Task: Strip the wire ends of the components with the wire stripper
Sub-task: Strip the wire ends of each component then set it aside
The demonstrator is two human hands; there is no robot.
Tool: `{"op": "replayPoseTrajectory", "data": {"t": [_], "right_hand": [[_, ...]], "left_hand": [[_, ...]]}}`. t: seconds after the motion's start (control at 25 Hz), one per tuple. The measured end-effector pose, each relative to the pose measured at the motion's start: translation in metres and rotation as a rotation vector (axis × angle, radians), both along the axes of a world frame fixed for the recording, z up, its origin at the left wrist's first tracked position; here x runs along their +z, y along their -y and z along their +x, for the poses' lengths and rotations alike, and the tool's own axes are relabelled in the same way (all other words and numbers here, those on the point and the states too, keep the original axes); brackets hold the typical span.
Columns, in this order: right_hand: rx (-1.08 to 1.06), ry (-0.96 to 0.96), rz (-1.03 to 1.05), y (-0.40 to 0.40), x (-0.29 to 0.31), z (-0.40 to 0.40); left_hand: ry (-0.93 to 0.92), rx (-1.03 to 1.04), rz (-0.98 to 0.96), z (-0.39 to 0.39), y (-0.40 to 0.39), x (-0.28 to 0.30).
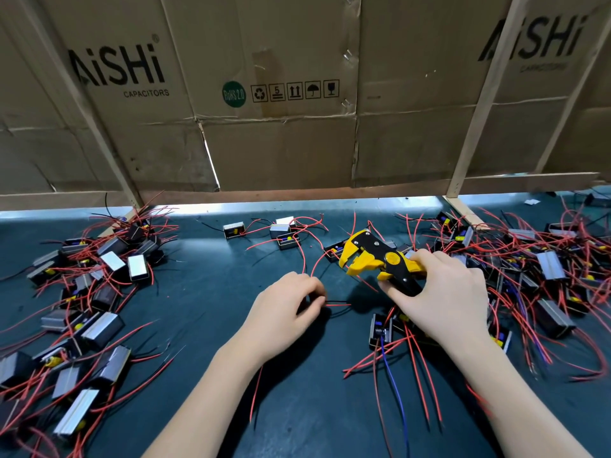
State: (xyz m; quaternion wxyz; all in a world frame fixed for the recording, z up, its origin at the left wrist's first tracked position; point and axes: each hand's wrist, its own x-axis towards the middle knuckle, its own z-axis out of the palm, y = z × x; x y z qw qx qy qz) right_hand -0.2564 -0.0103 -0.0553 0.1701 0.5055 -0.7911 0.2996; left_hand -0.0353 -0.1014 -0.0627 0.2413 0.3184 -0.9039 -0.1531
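- Yellow and black plastic marks the hand-held wire stripper [377, 259], which my right hand [443, 292] holds by its handles just above the dark green matted surface [205, 292], its toothed head pointing left toward the middle of the bench.
- The stripper's jaws stand apart and nothing sits between them; I judge the tool light and rigid, best gripped around both handles as it is now, so a squeeze closes the head.
- My left hand [287, 305] rests low on the surface, its fingers [314, 294] curled narrowly and pinching a thin red insulated wire [339, 304], whose short free end pokes out to the right, near the stripper head but apart from it.
- A thin black wire appears to run alongside the red one; I cannot tell whether it is in the same pinch.
- The wire looks soft, springy and very light, so I would hold it close to the end to keep the tip from flopping away from the jaws.
- Which component the pinched wire belongs to I cannot tell.
- Small silver-cased components with red leads [109, 276] lie heaped at the left; a similar tangle of components [542, 269] spreads at the right, behind and beside my right hand.
- A few loose components [281, 231] sit at the far middle, below a wall of flattened brown cardboard boxes [281, 143].
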Motion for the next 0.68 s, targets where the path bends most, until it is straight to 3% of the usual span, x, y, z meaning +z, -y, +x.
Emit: {"op": "replayPoseTrajectory", "data": {"t": [0.32,0.68], "right_hand": [[-0.01,-0.004,0.042,0.0007,-0.0009,0.0003],[-0.057,-0.085,-0.016,0.0033,-0.005,0.0014]], "left_hand": [[-0.104,-0.025,0.01,-0.0043,-0.0046,0.0002],[-0.213,0.113,-0.112,-0.0042,-0.0082,0.0016]]}}
